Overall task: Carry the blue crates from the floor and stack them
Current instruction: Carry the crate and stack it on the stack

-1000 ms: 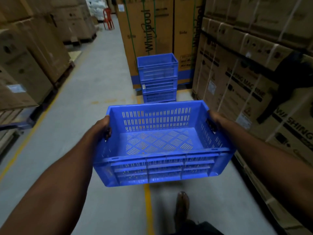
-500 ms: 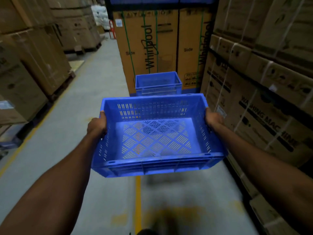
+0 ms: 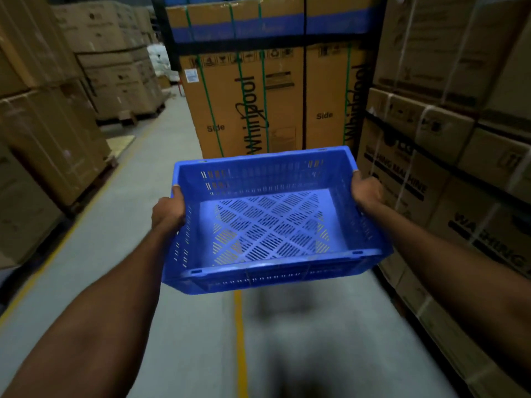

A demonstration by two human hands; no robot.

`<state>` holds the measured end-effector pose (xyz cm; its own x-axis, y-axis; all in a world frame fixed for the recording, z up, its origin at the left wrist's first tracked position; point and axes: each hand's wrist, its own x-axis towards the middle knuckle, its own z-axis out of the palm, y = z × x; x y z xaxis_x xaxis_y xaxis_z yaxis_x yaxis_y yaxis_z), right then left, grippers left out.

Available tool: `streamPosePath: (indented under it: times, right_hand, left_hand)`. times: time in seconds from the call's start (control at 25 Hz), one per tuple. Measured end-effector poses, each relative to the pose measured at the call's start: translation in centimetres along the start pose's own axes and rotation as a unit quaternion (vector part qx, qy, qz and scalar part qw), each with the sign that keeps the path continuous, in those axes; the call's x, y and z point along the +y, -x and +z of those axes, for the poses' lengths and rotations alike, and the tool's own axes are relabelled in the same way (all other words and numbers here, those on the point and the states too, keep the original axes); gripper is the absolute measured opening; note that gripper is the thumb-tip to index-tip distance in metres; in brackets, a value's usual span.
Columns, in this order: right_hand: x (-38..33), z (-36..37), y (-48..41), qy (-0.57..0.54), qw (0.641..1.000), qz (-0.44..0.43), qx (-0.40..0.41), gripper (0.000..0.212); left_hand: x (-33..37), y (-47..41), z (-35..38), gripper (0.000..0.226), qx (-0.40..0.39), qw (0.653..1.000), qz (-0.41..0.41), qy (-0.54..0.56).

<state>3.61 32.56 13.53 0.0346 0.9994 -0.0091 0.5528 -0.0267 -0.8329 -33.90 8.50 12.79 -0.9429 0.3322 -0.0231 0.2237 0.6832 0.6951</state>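
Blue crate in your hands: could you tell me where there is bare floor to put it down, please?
The concrete floor left of the yellow line lies bare up to the pallet boxes. Right of the line it is blurred, narrowing toward the washing machine cartons. Ahead, tall Whirlpool cartons close it off. Left hand and right hand grip the blue crate.

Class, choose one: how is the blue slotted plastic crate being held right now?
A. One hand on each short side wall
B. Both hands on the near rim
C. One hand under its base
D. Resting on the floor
A: the left hand and right hand each grip a short side wall of the empty blue slotted plastic crate, held above the grey concrete floor.
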Motion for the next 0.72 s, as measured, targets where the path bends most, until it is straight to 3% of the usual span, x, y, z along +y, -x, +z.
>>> streamPosePath:
  times: [0.28,0.6,0.72]
  right_hand:
    - [-5.7,6.5,-11.9,0.022,1.0,0.006,0.009,0.069]
    - [-10.3,14.3,-29.8,0.025,1.0,-0.014,0.006,0.068]
    - [-11.9,16.9,-35.1,0.032,0.999,-0.016,-0.01,0.068]
  left_hand:
    - [8.9,-11.4,5.0,0.09,0.003,1.0,0.011,-0.027]
    - [18.1,-23.7,14.7,0.087,0.025,0.999,-0.003,-0.02]
    - [19.9,-27.9,17.9,0.097,0.029,0.999,-0.038,0.002]
